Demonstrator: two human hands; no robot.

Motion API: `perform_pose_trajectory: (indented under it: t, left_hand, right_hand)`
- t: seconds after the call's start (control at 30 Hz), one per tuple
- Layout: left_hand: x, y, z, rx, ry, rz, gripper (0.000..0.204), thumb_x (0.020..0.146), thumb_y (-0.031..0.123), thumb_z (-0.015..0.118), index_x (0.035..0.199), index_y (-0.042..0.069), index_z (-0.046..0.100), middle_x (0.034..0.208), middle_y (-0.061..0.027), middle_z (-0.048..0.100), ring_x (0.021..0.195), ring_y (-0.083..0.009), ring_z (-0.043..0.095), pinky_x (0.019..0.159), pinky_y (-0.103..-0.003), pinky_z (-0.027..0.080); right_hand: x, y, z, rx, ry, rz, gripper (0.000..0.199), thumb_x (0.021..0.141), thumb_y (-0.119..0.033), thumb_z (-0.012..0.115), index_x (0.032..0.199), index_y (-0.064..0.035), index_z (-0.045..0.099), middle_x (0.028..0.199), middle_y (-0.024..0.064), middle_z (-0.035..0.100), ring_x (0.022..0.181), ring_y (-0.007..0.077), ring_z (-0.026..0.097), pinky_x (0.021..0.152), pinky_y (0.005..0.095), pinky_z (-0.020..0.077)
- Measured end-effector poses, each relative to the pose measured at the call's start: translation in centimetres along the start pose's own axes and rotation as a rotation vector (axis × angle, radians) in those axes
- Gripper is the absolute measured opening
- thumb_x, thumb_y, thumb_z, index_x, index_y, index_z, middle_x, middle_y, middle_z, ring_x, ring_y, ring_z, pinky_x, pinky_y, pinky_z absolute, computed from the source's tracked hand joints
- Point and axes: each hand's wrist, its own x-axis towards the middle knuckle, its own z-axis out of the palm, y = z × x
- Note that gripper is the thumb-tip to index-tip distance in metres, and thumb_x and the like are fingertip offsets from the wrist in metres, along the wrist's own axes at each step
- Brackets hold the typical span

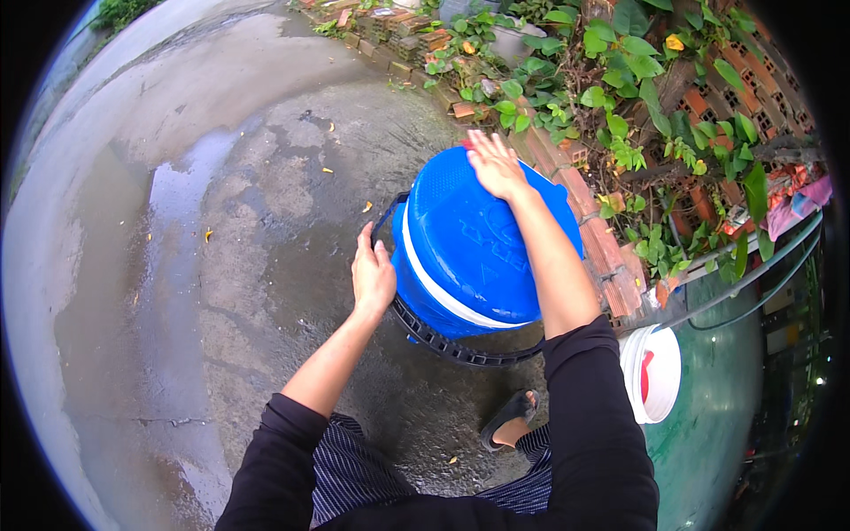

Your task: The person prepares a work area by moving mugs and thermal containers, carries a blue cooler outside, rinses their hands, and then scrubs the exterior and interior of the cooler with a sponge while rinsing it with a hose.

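Note:
A round blue cooler-like bucket (427,305) stands on the wet concrete in front of me. Its domed blue lid (460,239) has raised markings, and a white band runs below the rim. A black handle (460,352) hangs around the near side. My right hand (494,165) lies flat on the far part of the lid, fingers stretched out. A small red bit shows beside its fingertips; what it belongs to is hidden. At the left side, my left hand (375,273) is open, fingers upright next to the handle; whether it touches the bucket I cannot tell.
A low brick border (602,234) with leafy plants (620,71) runs along the right. A white bucket (653,376) with something red inside stands right of my arm, by a wet green floor (717,380). Puddles (181,203) lie to the left. My sandalled foot (511,423) is below.

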Motion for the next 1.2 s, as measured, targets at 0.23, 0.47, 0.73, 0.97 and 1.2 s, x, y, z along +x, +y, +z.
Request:
perform_pose_trajectory:
  t: [0.23,0.47,0.73,0.97,1.2]
  left_hand:
    - [-0.1,-0.5,-2.3,-0.041,0.095,-0.032,0.039,0.089,0.017,0.039,0.128,0.012,0.037,0.091,-0.0153,0.06,0.081,-0.0237,0.059,0.076,-0.036,0.044]
    - [0.3,-0.5,-0.6,-0.112,0.055,-0.019,0.039,0.09,0.018,0.038,0.129,0.013,0.038,0.09,-0.0124,0.059,0.08,-0.0198,0.057,0.074,-0.033,0.044]
    - [-0.4,0.5,-0.3,-0.029,0.044,-0.014,0.039,0.09,0.018,0.038,0.128,0.013,0.04,0.086,-0.0099,0.058,0.076,-0.0175,0.055,0.073,-0.032,0.044]
    - [1.1,-2.5,-0.9,-0.131,0.077,0.002,0.038,0.089,0.018,0.04,0.127,0.013,0.042,0.086,-0.0092,0.058,0.076,-0.0165,0.055,0.075,-0.031,0.043]
    - [0.9,-1.5,-0.3,-0.113,0.047,-0.051,0.037,0.089,0.018,0.041,0.126,0.016,0.044,0.075,-0.0049,0.055,0.07,-0.0123,0.052,0.065,-0.028,0.043]
  right_hand:
    - [-5.3,-10.1,1.4,0.082,-0.067,-0.51,0.048,0.091,-0.036,0.028,0.135,-0.0164,0.028,0.143,0.0051,0.022,0.132,0.026,0.019,0.106,0.0471,0.0127]
    - [-8.2,5.1,-0.1,0.09,0.016,-0.108,0.055,0.093,-0.042,0.023,0.139,-0.0134,0.016,0.145,0.0037,0.012,0.134,0.0224,0.009,0.108,0.0432,0.0064]
    - [-11.0,-1.4,-0.6,0.091,0.048,-0.307,0.051,0.093,-0.037,0.025,0.138,-0.0133,0.022,0.144,0.0051,0.02,0.134,0.0235,0.013,0.107,0.0447,0.0068]
    - [-17.5,0.2,-1.7,0.131,-0.009,-0.271,0.048,0.093,-0.036,0.028,0.137,-0.0151,0.027,0.143,0.0033,0.023,0.133,0.0226,0.016,0.107,0.0442,0.01]
    - [-16.6,1.6,-2.2,0.107,-0.015,-0.215,0.046,0.093,-0.038,0.029,0.133,-0.016,0.035,0.142,0.005,0.024,0.132,0.026,0.017,0.107,0.0445,0.012]
